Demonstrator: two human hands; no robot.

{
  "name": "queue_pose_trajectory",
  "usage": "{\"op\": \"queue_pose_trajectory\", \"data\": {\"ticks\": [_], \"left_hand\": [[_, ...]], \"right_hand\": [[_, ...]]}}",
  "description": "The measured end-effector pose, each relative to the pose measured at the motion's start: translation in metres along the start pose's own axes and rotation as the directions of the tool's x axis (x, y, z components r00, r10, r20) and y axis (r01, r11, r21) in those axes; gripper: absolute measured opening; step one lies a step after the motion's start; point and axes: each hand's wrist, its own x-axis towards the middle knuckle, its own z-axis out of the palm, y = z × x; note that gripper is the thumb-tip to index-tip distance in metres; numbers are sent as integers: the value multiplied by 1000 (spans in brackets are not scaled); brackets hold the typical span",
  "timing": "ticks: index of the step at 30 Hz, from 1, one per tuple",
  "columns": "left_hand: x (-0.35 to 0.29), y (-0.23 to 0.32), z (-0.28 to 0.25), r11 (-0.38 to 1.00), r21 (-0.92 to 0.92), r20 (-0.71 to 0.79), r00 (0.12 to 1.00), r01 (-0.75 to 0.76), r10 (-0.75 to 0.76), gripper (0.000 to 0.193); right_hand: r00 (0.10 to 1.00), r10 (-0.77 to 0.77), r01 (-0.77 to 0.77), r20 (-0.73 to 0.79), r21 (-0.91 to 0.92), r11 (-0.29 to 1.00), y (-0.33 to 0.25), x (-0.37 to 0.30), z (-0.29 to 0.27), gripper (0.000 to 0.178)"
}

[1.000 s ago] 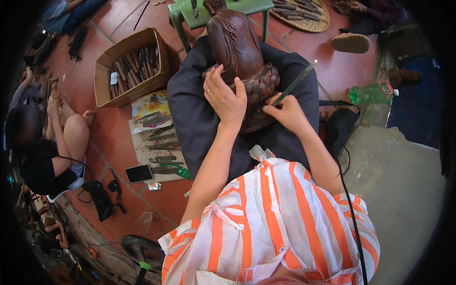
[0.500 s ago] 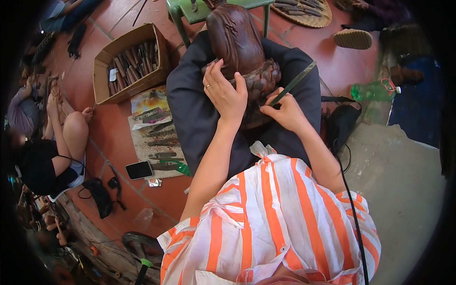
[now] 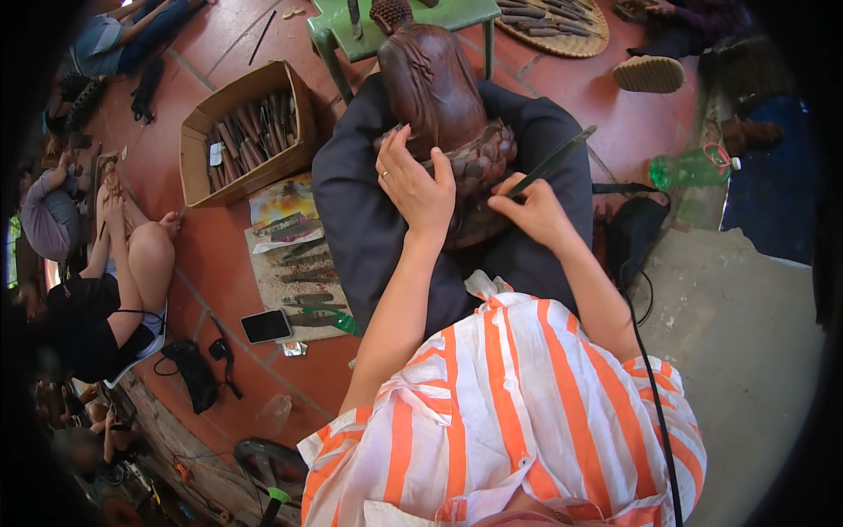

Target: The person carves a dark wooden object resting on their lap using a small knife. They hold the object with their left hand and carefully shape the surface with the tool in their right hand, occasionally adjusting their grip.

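Between my knees rests a dark brown carved wooden statue point(image 3: 439, 92), a robed seated figure with a knobbly head, its back toward me. Its base point(image 3: 479, 162) is carved in rounded petal shapes. My left hand point(image 3: 417, 191) lies against the statue's lower left side, fingers stretched and thumb apart, gripping nothing. On the right of the base, my right hand point(image 3: 536, 211) is closed around a long flat metal blade point(image 3: 562, 154), which slants up and right out of the fist. The blade's lower end is hidden by the fingers and the base.
A cardboard box point(image 3: 198, 158) of wooden-handled tools stands at left, with flat tools on a mat point(image 3: 277, 272) and a phone point(image 3: 266, 326) nearby. Ahead are a green stool point(image 3: 465, 13) and a woven tray point(image 3: 597, 35). A green bottle point(image 3: 676, 171) lies right. Other people sit at left.
The view has shifted slightly, so the box, phone and stool sit a little lower. My right hand and the blade have moved slightly, and the blade's tip points further right. My left hand stays put.
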Motion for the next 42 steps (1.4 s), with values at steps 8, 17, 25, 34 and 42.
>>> {"op": "queue_pose_trajectory", "data": {"ticks": [8, 17, 25, 34, 42], "left_hand": [[4, -9, -16, 954, -251, 148, 981, 163, -128, 50], [1, -102, -148, 853, -61, 169, 848, 519, -503, 39], [-65, -126, -141, 519, -131, 330, 531, 844, -780, 61], [-7, -62, -109, 899, 247, 281, 862, 361, -423, 58], [-5, -20, -89, 988, 154, 584, 807, 4, -94, 83]], "right_hand": [[977, -87, 112, -193, 125, 986, 10, 1, -33, 11], [748, 143, 87, -648, 310, 947, 50, -31, -118, 16], [750, 125, 171, -650, 373, 912, 69, -10, -87, 24], [671, -79, 63, -737, -49, 997, 61, -3, -78, 22], [762, -58, 44, -645, -38, 998, 46, -13, -69, 15]]}}
